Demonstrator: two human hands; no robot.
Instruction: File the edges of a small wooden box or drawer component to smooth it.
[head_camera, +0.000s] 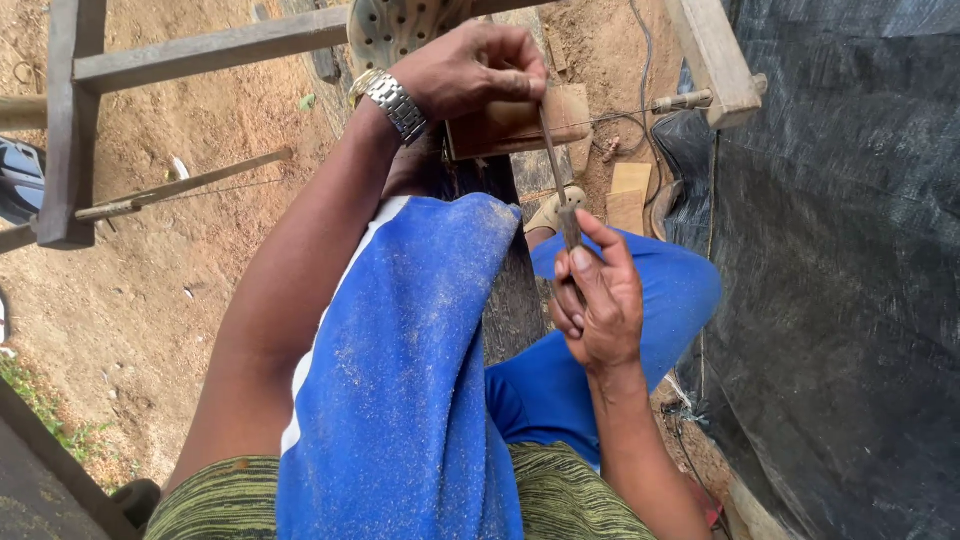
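While both hands, left hand (470, 70) and right hand (598, 300), grip the file (556, 170) across the wood block (515, 125), a slip could scrape knuckles.

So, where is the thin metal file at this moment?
In the head view, the thin metal file runs right of centre, from the left hand on the small wooden block down to the right hand.

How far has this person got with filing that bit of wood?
Sawdust on the blue shorts suggests some work is done. In hand: the left hand steadies the wood block and file tip; the right hand grips its handle. The block looks rough; how much remains, I cannot tell.
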